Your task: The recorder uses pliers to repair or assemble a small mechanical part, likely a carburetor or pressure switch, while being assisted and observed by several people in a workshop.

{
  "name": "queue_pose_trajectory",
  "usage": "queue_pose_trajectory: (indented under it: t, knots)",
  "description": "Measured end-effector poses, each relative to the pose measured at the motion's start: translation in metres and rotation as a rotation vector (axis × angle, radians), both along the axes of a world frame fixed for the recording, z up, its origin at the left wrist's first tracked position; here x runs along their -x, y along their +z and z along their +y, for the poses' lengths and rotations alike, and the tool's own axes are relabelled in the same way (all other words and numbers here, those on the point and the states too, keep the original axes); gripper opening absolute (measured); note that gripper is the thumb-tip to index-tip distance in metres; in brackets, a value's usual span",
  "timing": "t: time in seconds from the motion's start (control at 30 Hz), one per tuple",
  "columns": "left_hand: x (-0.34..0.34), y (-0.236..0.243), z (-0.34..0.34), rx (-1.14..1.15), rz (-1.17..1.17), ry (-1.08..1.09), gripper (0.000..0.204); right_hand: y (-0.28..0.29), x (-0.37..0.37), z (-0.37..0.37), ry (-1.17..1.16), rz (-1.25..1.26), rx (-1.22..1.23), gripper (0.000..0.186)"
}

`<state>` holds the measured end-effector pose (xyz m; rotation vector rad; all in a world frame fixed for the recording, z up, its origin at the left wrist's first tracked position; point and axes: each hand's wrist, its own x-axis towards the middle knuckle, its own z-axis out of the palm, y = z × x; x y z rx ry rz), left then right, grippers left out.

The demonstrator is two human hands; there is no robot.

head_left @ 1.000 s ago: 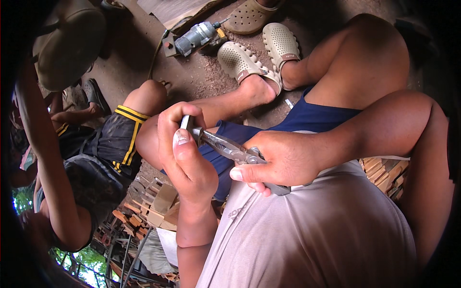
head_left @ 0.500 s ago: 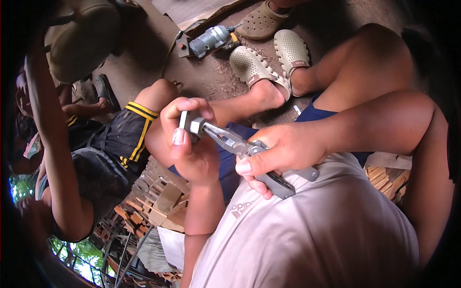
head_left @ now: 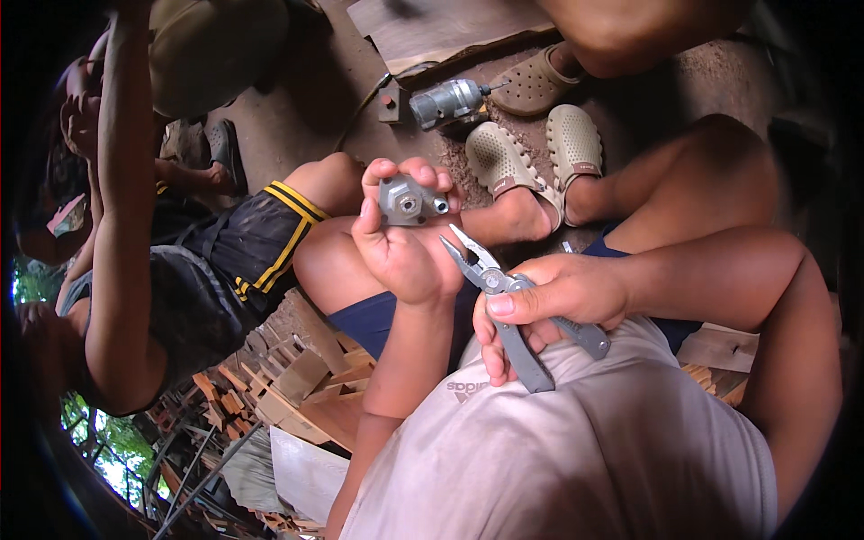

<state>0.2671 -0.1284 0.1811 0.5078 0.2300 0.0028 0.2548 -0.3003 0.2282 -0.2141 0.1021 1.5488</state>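
My left hand (head_left: 416, 256) is closed round a grey metal fitting (head_left: 402, 200), fingers behind it and thumb at its side. The fitting's face is turned up, showing a hexagonal middle with a threaded stub and a smaller bright stub beside it. In my right hand (head_left: 562, 292) are multi-tool pliers (head_left: 492, 280), gripped by the handles. Their jaws stand apart, pointing up and left with nothing between them, a little below the fitting. My right thumb lies near the pivot, and the handles are spread.
A corded grey power drill (head_left: 447, 103) lies on the dirt floor near a beige clog (head_left: 508, 155) on one of my feet. A board (head_left: 441, 36) is behind it. At the left sits a person in black shorts (head_left: 256, 229). Wood offcuts (head_left: 297, 382) are piled at lower left.
The pliers have come off the fitting, and their jaws have opened. My left hand has moved a little right and turned the fitting face up.
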Motion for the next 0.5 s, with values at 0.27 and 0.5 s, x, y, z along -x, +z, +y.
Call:
queue_pose_trajectory:
  t: [0.27, 0.5]
  knots:
    - [0.004, 0.001, -0.011, 0.045, 0.040, -0.029, 0.036, -0.003, -0.003, -0.001, -0.003, -0.018, 0.022, 0.036]
    - [0.007, 0.005, -0.023, -0.016, -0.052, -0.002, 0.035, -0.006, -0.003, 0.000, -0.020, 0.010, 0.009, 0.037]
